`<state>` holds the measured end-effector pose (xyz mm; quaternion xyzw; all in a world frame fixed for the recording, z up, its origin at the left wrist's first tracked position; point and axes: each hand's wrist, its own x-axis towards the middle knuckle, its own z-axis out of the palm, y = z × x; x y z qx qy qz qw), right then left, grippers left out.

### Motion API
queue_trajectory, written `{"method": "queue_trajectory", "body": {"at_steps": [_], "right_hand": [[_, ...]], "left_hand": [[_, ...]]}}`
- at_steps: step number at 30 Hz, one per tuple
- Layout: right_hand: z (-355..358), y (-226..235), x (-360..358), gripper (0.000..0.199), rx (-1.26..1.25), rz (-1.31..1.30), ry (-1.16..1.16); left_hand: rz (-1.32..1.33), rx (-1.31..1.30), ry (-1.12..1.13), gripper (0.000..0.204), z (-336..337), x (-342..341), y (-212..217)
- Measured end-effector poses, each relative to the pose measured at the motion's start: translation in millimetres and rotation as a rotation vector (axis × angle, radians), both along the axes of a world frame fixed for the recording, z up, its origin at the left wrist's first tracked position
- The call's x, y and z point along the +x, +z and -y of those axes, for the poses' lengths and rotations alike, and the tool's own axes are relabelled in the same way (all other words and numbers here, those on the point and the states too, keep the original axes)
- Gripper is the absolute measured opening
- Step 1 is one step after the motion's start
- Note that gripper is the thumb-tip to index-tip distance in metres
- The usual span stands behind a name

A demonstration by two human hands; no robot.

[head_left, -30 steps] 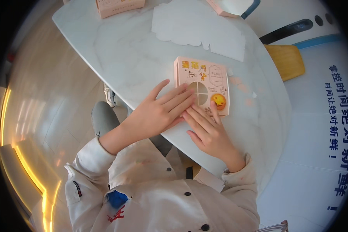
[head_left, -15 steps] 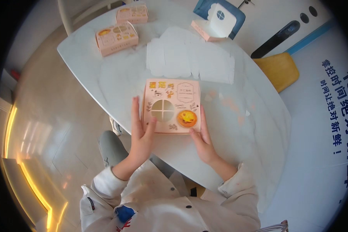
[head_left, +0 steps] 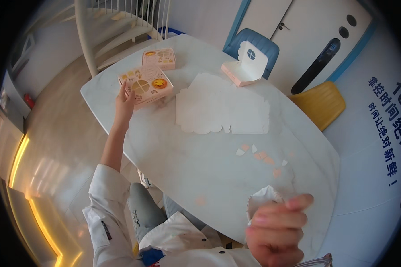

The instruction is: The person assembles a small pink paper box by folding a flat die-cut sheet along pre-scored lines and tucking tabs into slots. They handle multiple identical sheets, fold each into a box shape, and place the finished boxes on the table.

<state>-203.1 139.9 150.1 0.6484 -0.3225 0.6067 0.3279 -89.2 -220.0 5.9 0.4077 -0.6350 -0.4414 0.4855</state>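
My left hand [head_left: 124, 103] reaches far out to the table's left corner and grips the near edge of a closed pink box [head_left: 148, 85] with a round window and cartoon prints. The box rests on the white marble table [head_left: 200, 178], just in front of a second closed pink box [head_left: 159, 58]. My right hand [head_left: 276, 231] is raised close to the camera at the lower right. Its fingers are curled around what looks like a crumpled white paper [head_left: 263, 198].
Flat white die-cut cardboard sheets [head_left: 220, 111] lie mid-table. Behind them stands an open pink box [head_left: 244, 66] with its lid up. Small pink and white scraps [head_left: 259, 154] dot the table. A blue chair [head_left: 256, 41], a yellow chair [head_left: 321, 104] and a white stair railing [head_left: 120, 26] surround it.
The pink box was in front of me under both hands. My left hand has carried it to the far left corner beside the other box; my right hand let go and rose toward the camera.
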Motion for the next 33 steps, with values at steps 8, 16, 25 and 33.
{"method": "queue_trajectory", "body": {"at_steps": [8, 16, 25, 33], "right_hand": [[-2, 1, -25, 0.014, 0.062, 0.13, -0.114], [48, 15, -91, 0.014, 0.258, 0.143, -0.094], [42, 25, -70, 0.015, 0.166, 0.098, -0.037], [17, 26, -93, 0.017, -0.033, 0.147, -0.223]], "left_hand": [[0.139, -0.574, 0.445, 0.046, -40, -10, -43], [-1.011, -0.152, -1.39, 0.072, -158, -7, 180], [-1.224, -0.247, -1.739, 0.068, -159, 59, 167], [-1.667, -0.157, -1.381, 0.078, -167, 57, 125]]}}
